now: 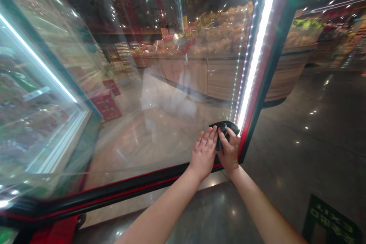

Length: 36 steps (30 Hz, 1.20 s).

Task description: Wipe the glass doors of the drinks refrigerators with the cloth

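Note:
A dark folded cloth (228, 126) is pressed against the lower right corner of a glass door pane (168, 137). My right hand (229, 148) grips the cloth, its fingers bent over it beside the lit edge of the frame. Just left of it, my left hand (203, 154) lies flat with straight fingers, its fingertips at the cloth's left edge. Part of the cloth is hidden behind both hands. Below them runs the door's black bottom rail (137, 187) with red lines.
A bright light strip (259, 49) runs up the door's right side. Through the glass stand a wood-panelled produce stand (220, 78) and a red box (106, 105). Lit cabinet shelves (25, 95) fill the left. A green exit sign (328, 221) marks the floor at lower right.

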Each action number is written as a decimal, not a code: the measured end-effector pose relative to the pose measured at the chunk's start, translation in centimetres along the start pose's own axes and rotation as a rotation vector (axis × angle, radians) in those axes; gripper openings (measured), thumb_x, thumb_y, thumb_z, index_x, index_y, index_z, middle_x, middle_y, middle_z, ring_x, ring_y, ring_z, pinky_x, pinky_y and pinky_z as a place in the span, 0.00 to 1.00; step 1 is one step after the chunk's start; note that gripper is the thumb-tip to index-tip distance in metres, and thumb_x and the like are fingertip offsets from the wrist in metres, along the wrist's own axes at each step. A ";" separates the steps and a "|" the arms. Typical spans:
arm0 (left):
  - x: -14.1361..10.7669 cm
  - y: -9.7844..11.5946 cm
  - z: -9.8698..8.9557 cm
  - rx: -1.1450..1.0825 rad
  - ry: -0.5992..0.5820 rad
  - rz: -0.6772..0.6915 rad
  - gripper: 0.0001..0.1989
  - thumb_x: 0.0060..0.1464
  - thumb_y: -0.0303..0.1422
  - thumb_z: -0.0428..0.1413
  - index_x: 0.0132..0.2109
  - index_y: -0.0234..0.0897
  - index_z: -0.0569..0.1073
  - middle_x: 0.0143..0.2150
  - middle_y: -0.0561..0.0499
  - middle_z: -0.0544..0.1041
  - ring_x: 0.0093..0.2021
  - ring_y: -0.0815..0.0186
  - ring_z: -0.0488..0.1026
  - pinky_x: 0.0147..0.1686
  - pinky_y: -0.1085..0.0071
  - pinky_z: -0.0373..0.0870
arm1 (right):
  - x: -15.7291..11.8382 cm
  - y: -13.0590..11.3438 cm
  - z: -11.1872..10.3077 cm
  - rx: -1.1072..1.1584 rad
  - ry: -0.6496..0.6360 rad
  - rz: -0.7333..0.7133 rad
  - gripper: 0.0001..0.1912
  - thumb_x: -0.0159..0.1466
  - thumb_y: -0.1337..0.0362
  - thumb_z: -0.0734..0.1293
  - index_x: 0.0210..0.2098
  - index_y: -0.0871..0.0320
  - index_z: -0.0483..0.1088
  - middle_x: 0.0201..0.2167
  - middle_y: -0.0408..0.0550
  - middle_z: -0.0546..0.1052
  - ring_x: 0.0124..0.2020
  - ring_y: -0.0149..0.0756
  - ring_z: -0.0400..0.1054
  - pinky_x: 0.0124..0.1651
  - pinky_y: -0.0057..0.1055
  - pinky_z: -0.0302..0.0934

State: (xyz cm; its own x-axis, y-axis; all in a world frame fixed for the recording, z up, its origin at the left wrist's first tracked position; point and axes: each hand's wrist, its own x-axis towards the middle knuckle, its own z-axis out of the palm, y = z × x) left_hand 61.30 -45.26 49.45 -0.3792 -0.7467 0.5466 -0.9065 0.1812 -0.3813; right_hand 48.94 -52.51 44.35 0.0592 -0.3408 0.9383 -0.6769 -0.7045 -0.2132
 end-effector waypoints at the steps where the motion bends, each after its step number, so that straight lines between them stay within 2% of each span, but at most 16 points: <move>1: 0.8 -0.7 -0.7 -0.004 0.026 -0.017 0.35 0.61 0.30 0.48 0.73 0.28 0.50 0.75 0.45 0.51 0.75 0.60 0.46 0.71 0.60 0.53 | 1.3 -0.7 0.3 -0.006 0.037 -0.004 0.30 0.65 0.71 0.59 0.66 0.52 0.62 0.59 0.58 0.68 0.57 0.46 0.65 0.56 0.44 0.59; 4: 0.0 -3.6 -2.4 0.016 0.077 -0.103 0.39 0.60 0.30 0.49 0.74 0.27 0.42 0.76 0.42 0.48 0.76 0.60 0.41 0.72 0.59 0.49 | 3.8 -4.3 1.5 -0.031 0.040 -0.057 0.31 0.65 0.69 0.61 0.67 0.51 0.61 0.60 0.58 0.67 0.56 0.46 0.65 0.56 0.43 0.58; 7: -4.3 -5.8 -2.3 0.057 0.065 -0.185 0.41 0.59 0.30 0.50 0.74 0.26 0.40 0.76 0.40 0.46 0.76 0.56 0.42 0.72 0.58 0.49 | 3.1 -7.7 2.4 -0.051 -0.091 -0.128 0.31 0.63 0.70 0.63 0.66 0.48 0.64 0.60 0.56 0.68 0.56 0.47 0.63 0.57 0.44 0.57; 9: -7.2 -5.9 -1.4 0.067 0.037 -0.193 0.42 0.58 0.30 0.51 0.73 0.24 0.42 0.76 0.38 0.47 0.75 0.54 0.45 0.71 0.57 0.51 | 1.5 -8.3 2.4 -0.047 -0.164 -0.189 0.31 0.63 0.70 0.63 0.64 0.45 0.66 0.59 0.54 0.69 0.54 0.47 0.63 0.57 0.43 0.58; 11: -8.5 -5.3 -0.3 0.071 0.022 -0.165 0.40 0.58 0.30 0.51 0.73 0.24 0.45 0.75 0.37 0.49 0.74 0.53 0.49 0.70 0.58 0.54 | 0.2 -7.4 2.2 -0.029 -0.197 -0.243 0.31 0.63 0.70 0.63 0.63 0.45 0.67 0.58 0.53 0.69 0.53 0.46 0.63 0.56 0.42 0.59; 13: -8.0 -4.7 0.0 0.077 0.030 -0.136 0.38 0.59 0.30 0.50 0.73 0.26 0.49 0.75 0.38 0.50 0.74 0.55 0.51 0.70 0.59 0.54 | 0.1 -6.1 1.8 -0.006 -0.186 -0.260 0.31 0.63 0.71 0.62 0.63 0.45 0.68 0.57 0.53 0.69 0.52 0.44 0.64 0.55 0.40 0.59; 16: -5.2 -5.4 -1.4 0.084 0.062 -0.125 0.36 0.60 0.30 0.49 0.73 0.28 0.49 0.76 0.42 0.48 0.75 0.57 0.47 0.71 0.58 0.52 | 2.2 -6.0 1.8 0.006 -0.109 -0.199 0.33 0.63 0.72 0.61 0.67 0.47 0.63 0.58 0.55 0.67 0.53 0.45 0.65 0.56 0.41 0.58; 18: -3.9 -7.1 -3.1 0.087 0.082 -0.126 0.37 0.60 0.30 0.48 0.73 0.28 0.47 0.76 0.44 0.47 0.76 0.59 0.44 0.72 0.58 0.49 | 4.0 -7.8 2.4 -0.012 -0.065 -0.131 0.36 0.62 0.71 0.60 0.70 0.50 0.58 0.59 0.58 0.65 0.56 0.47 0.64 0.57 0.45 0.56; 20: -4.3 -9.3 -4.4 0.094 0.095 -0.129 0.37 0.61 0.29 0.47 0.74 0.28 0.45 0.76 0.45 0.47 0.76 0.61 0.41 0.72 0.59 0.46 | 5.1 -10.4 3.3 -0.036 -0.062 -0.091 0.37 0.62 0.71 0.60 0.71 0.51 0.55 0.61 0.60 0.64 0.58 0.49 0.63 0.57 0.46 0.55; 22: -6.5 -10.9 -4.9 0.105 0.101 -0.157 0.37 0.60 0.28 0.48 0.73 0.28 0.45 0.76 0.44 0.47 0.76 0.61 0.40 0.73 0.60 0.45 | 4.8 -12.9 4.1 -0.042 -0.102 -0.124 0.36 0.63 0.70 0.61 0.70 0.50 0.57 0.61 0.60 0.65 0.57 0.48 0.63 0.57 0.46 0.56; 24: -9.5 -11.2 -4.2 0.112 0.097 -0.207 0.38 0.59 0.27 0.48 0.73 0.26 0.46 0.76 0.42 0.48 0.76 0.59 0.42 0.72 0.60 0.47 | 3.5 -14.1 4.5 -0.027 -0.168 -0.212 0.33 0.63 0.70 0.62 0.67 0.48 0.62 0.60 0.58 0.67 0.54 0.47 0.64 0.56 0.44 0.57; 27: -12.2 -9.9 -2.5 0.104 0.062 -0.209 0.38 0.58 0.26 0.50 0.73 0.26 0.49 0.75 0.39 0.50 0.75 0.56 0.47 0.70 0.59 0.52 | 1.4 -13.0 3.9 0.012 -0.246 -0.319 0.31 0.62 0.71 0.63 0.64 0.47 0.67 0.58 0.55 0.69 0.52 0.45 0.65 0.56 0.42 0.59; 29: -11.2 -8.6 -1.8 0.101 0.049 -0.166 0.36 0.58 0.26 0.50 0.72 0.28 0.51 0.75 0.41 0.51 0.74 0.57 0.50 0.69 0.58 0.55 | 1.3 -11.0 3.1 0.024 -0.221 -0.306 0.31 0.63 0.72 0.61 0.64 0.47 0.66 0.57 0.55 0.70 0.52 0.45 0.66 0.55 0.41 0.59; 32: -6.4 -8.0 -2.8 0.106 0.098 -0.092 0.33 0.61 0.27 0.47 0.72 0.31 0.52 0.76 0.46 0.50 0.74 0.60 0.50 0.70 0.61 0.55 | 3.7 -8.7 1.9 0.019 -0.089 -0.203 0.35 0.63 0.72 0.59 0.68 0.48 0.60 0.57 0.57 0.68 0.54 0.46 0.66 0.55 0.44 0.57; 34: -3.0 -8.9 -4.6 0.095 0.126 -0.076 0.33 0.63 0.29 0.46 0.73 0.30 0.50 0.76 0.47 0.47 0.75 0.61 0.47 0.71 0.61 0.52 | 6.4 -8.8 1.6 0.011 -0.002 -0.139 0.37 0.63 0.71 0.59 0.71 0.49 0.55 0.59 0.59 0.66 0.55 0.49 0.66 0.56 0.46 0.55; 36: -1.2 -10.7 -6.5 0.087 0.157 -0.091 0.33 0.64 0.29 0.45 0.73 0.30 0.47 0.76 0.47 0.47 0.75 0.62 0.44 0.72 0.61 0.50 | 9.0 -10.4 2.0 0.009 0.042 -0.106 0.38 0.64 0.69 0.60 0.72 0.49 0.52 0.61 0.60 0.63 0.57 0.50 0.64 0.56 0.47 0.54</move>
State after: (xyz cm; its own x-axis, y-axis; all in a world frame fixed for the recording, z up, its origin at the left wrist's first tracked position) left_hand 70.28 -42.18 57.72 -0.3268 -0.6471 0.6888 -0.9215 0.0565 -0.3841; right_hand 57.99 -49.46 54.53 0.0987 -0.2379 0.9663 -0.6617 -0.7409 -0.1148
